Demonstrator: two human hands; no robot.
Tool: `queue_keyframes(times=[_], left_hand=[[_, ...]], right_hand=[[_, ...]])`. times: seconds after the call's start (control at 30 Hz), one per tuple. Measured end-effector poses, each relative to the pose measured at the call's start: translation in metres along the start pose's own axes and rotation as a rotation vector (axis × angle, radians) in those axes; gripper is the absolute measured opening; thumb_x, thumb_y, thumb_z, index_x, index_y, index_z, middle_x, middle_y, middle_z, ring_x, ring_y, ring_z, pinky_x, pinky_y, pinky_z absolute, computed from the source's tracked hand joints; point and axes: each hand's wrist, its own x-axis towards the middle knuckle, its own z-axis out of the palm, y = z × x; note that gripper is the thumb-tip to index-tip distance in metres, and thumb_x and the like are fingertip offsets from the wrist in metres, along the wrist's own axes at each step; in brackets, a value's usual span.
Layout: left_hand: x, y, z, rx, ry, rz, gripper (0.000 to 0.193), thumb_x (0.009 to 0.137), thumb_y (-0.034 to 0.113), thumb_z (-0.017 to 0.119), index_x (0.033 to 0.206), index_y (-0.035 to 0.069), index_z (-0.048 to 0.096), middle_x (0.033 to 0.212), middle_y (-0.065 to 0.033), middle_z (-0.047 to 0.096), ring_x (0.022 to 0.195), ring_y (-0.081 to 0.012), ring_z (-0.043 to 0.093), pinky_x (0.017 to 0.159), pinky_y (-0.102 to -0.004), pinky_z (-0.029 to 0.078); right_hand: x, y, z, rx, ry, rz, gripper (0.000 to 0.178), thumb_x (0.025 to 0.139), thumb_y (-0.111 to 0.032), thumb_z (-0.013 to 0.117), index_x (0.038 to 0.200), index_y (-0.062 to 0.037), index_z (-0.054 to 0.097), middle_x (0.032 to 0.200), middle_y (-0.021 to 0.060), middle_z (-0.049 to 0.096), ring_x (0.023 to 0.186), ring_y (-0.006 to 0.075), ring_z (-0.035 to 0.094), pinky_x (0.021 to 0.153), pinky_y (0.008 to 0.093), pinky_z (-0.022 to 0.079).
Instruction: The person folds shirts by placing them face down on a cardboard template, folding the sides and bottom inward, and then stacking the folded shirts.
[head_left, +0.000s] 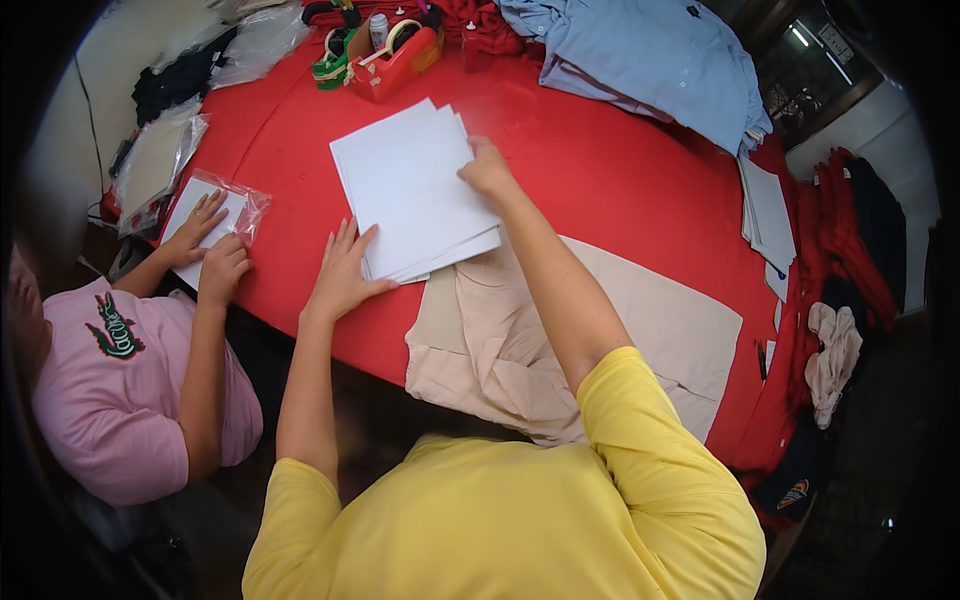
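A loose stack of white sheets [410,185], its edges fanned out, lies on the red-covered table in front of me. My left hand [345,275] rests with spread fingers against the stack's lower left corner. At the right edge, my right hand [487,170] is closed on the sheets, its fingertips partly hidden. Just below the stack, a beige cloth garment [510,340] is spread in wrinkled folds to the table's near edge, partly under my right forearm.
A person in a pink shirt [150,390] handles a clear plastic bag [255,212] at left. A red tape dispenser [395,65] stands at the back. Folded blue shirts [640,65] lie back right, white sheets [765,215] at the right edge. Plastic-wrapped pieces [160,165] lie far left.
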Motion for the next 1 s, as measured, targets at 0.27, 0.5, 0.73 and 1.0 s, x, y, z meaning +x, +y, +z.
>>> queue_keyframes(times=[0.27, 0.5, 0.73, 1.0], left_hand=[[0.072, 0.027, 0.013, -0.023, 0.348, 0.074, 0.048, 0.086, 0.028, 0.066, 0.127, 0.005, 0.054, 0.135, -0.0162, 0.049, 0.127, -0.0330, 0.042, 0.106, -0.0450, 0.034], [0.002, 0.024, 0.016, 0.001, 0.219, 0.091, 0.046, 0.087, 0.031, 0.066, 0.126, 0.009, 0.056, 0.135, -0.0137, 0.047, 0.129, -0.0328, 0.039, 0.106, -0.0480, 0.031], [0.042, 0.026, 0.035, 0.352, 0.319, 0.184, 0.055, 0.086, 0.035, 0.065, 0.135, 0.014, 0.050, 0.146, -0.0129, 0.035, 0.141, -0.0335, 0.022, 0.113, -0.0549, 0.018], [-0.017, 0.135, 0.042, -0.211, 0.104, 0.207, 0.035, 0.087, 0.008, 0.059, 0.122, 0.007, 0.057, 0.126, -0.0132, 0.056, 0.122, -0.0325, 0.048, 0.102, -0.0422, 0.037]], right_hand=[[0.062, 0.051, -0.025, 0.290, 0.203, 0.170, 0.062, 0.077, 0.009, 0.059, 0.135, 0.0030, 0.040, 0.113, 0.0221, 0.061, 0.102, 0.0290, 0.062, 0.084, 0.0386, 0.052], [-0.048, 0.089, -0.126, 0.390, 0.264, 0.173, 0.060, 0.079, 0.007, 0.057, 0.137, 0.0046, 0.039, 0.115, 0.0234, 0.060, 0.097, 0.0301, 0.063, 0.085, 0.0410, 0.052], [-0.056, 0.165, -0.186, 0.527, 0.778, 0.119, 0.057, 0.079, 0.001, 0.062, 0.132, 0.0063, 0.044, 0.115, 0.0214, 0.061, 0.101, 0.0299, 0.062, 0.087, 0.0366, 0.049], [-0.227, 0.119, -0.131, -0.139, 0.050, -0.296, 0.032, 0.079, -0.019, 0.069, 0.109, -0.0091, 0.066, 0.107, 0.0151, 0.055, 0.103, 0.0349, 0.051, 0.092, 0.0412, 0.043]])
